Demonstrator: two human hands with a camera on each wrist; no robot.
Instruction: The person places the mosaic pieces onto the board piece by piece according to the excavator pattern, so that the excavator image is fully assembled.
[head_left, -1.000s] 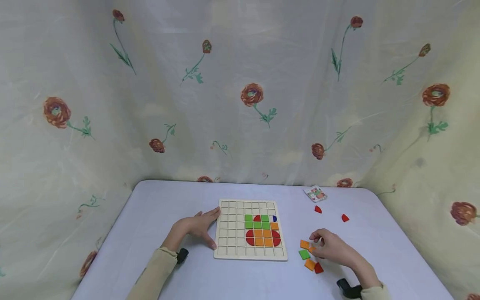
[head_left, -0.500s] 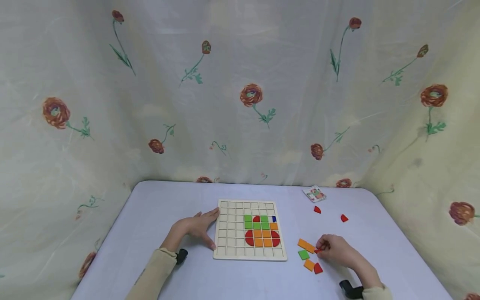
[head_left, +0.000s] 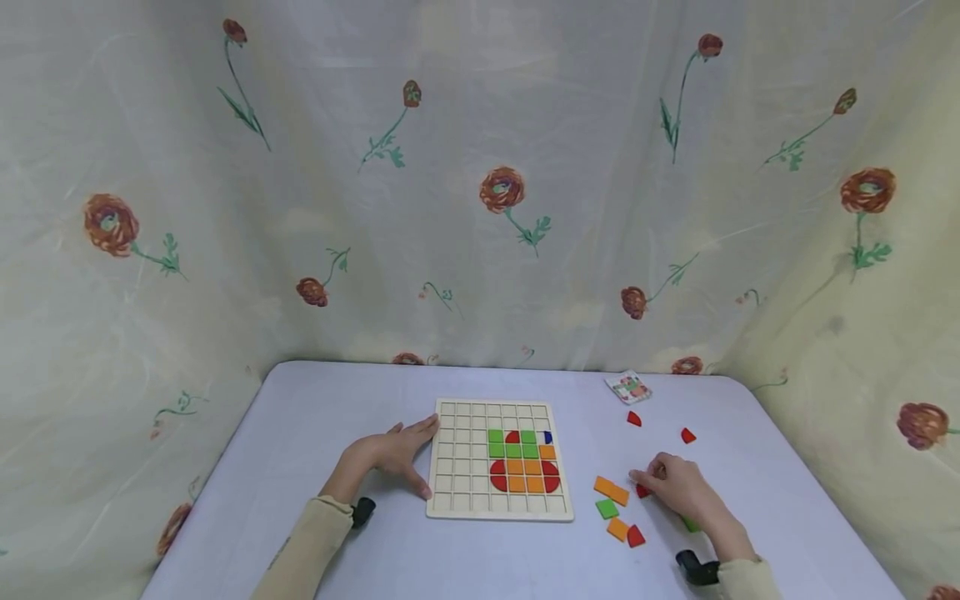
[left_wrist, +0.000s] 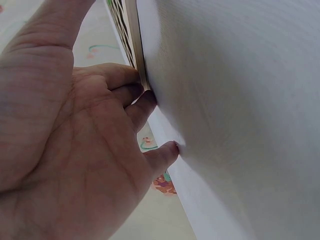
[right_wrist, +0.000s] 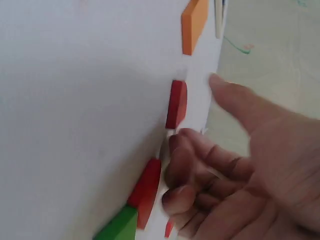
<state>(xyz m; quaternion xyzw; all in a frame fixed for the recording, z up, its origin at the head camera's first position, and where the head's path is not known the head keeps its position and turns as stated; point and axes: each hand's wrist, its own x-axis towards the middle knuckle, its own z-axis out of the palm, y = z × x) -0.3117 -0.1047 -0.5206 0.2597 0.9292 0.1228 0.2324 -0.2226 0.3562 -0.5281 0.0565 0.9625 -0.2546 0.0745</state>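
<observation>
In the head view my left hand (head_left: pixel 393 457) touches the left edge of a pale wooden grid board (head_left: pixel 459 479), thumb spread towards its lower corner. Green, red, orange and blue tiles fill part of the grid. My right hand (head_left: pixel 677 486) is over loose pieces right of the board, with a red quarter-round tile (head_left: pixel 642 492) beside its thumb and fingers. In the right wrist view the thumb stands apart from the bent fingers, which are close to a red tile (right_wrist: pixel 176 105). Nothing shows between thumb and fingers.
Two orange tiles (head_left: pixel 612 491), a green tile (head_left: pixel 607 508), another orange tile (head_left: pixel 618 529) and a red tile (head_left: pixel 636 536) lie near the right hand. Farther back are two red pieces (head_left: pixel 634 419) and a patterned card (head_left: pixel 628 387). A green tile (head_left: pixel 691 524) shows under the wrist.
My right hand lined up one orange tile with another, let go, then moved to a red tile and slightly away from me. The left hand stays at the board.
</observation>
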